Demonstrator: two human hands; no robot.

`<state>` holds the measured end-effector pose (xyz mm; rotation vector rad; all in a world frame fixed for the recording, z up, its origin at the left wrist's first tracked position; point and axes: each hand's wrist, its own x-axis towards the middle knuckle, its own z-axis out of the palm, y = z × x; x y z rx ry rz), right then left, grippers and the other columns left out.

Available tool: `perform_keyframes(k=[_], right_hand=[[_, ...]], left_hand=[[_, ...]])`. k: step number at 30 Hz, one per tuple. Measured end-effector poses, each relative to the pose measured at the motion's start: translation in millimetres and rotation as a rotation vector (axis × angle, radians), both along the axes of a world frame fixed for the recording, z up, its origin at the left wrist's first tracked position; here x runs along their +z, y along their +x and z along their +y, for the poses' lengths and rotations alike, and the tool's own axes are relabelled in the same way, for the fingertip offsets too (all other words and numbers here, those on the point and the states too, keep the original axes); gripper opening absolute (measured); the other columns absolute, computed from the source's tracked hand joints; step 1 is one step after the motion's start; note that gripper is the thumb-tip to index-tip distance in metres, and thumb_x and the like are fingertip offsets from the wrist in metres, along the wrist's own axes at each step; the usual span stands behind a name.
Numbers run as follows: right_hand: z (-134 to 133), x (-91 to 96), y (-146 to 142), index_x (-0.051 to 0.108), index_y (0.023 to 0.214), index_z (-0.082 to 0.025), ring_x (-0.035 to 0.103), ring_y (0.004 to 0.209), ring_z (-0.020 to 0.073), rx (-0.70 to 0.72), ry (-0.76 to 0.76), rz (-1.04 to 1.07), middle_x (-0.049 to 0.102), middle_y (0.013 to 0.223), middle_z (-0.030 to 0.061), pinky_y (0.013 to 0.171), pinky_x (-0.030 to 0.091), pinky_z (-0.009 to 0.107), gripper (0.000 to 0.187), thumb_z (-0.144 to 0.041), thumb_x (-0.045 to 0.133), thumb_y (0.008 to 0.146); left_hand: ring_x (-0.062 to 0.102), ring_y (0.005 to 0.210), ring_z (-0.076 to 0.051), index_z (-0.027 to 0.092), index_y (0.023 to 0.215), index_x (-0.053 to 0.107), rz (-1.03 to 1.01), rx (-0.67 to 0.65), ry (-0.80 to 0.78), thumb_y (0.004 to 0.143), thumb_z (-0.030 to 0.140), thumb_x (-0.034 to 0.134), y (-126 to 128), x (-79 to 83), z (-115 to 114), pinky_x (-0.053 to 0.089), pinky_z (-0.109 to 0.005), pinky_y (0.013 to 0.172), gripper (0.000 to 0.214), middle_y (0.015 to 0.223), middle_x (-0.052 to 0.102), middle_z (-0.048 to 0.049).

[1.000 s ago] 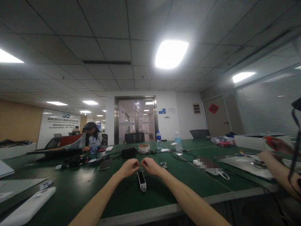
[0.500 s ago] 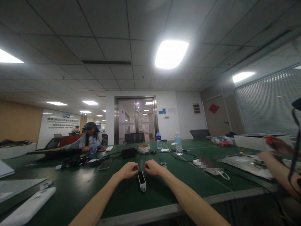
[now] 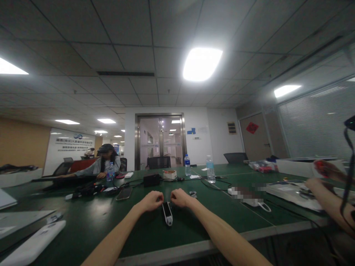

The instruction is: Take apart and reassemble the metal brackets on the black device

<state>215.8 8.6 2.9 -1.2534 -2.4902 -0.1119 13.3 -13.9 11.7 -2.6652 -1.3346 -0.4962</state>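
On the green table [image 3: 155, 238] in front of me lies a small, slim device [image 3: 167, 214] with a dark top face, pale sides and a rounded whitish near end. My left hand [image 3: 152, 200] rests just left of its far end, fingers curled into a loose fist. Mirroring it, my right hand [image 3: 179, 198] is curled in the same way on the other side. Neither hand grips the device, and nothing shows in the fingers. A small grey item [image 3: 193, 194] lies just beyond my right wrist.
A phone [image 3: 124, 194], a black box [image 3: 151, 180] and cables lie beyond my left hand. Two water bottles [image 3: 210, 170] [image 3: 187, 164] stand farther back. A white power strip [image 3: 249, 201] is to the right, near a co-worker's arm [image 3: 324, 197]. Another person [image 3: 107, 159] sits at far left.
My hands and the device stay where they were. At the right, the co-worker's hand with a red item has shifted slightly.
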Motion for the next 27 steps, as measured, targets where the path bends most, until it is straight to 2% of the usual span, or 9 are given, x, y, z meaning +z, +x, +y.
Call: perform_keyframes(k=[9,22,27], right_hand=[[6.0,-4.1,-0.8,0.074,0.093,-0.018,0.068,0.084,0.0182,0.042,0.025,-0.007,0.074,0.095,0.0078,0.068,0.043,0.022,0.028,-0.019,0.05,0.079],[-0.5,-0.3,0.4,0.073,0.094,-0.018,0.067,0.083,0.0171,0.042,0.006,0.0,0.074,0.095,0.0073,0.069,0.043,0.021,0.028,-0.02,0.05,0.079],[2.7,-1.6,1.0,0.074,0.094,-0.018,0.067,0.085,0.0178,0.036,-0.002,-0.002,0.074,0.095,0.0071,0.07,0.044,0.021,0.028,-0.019,0.05,0.078]], left_hand=[[0.059,0.075,-0.015,0.016,0.084,0.067,0.001,0.002,-0.004,0.079,0.02,0.051,1.1,-0.5,-0.4,0.041,-0.021,0.07,0.017,0.084,0.068,-0.0022],[0.058,0.076,-0.015,0.017,0.084,0.066,0.006,0.013,-0.023,0.079,0.022,0.05,2.3,2.6,-4.8,0.043,-0.021,0.07,0.018,0.084,0.068,-0.0024],[0.06,0.078,-0.015,0.017,0.085,0.067,0.001,0.008,-0.029,0.077,0.018,0.048,-0.8,0.9,-0.4,0.044,-0.022,0.072,0.02,0.086,0.068,-0.002]])
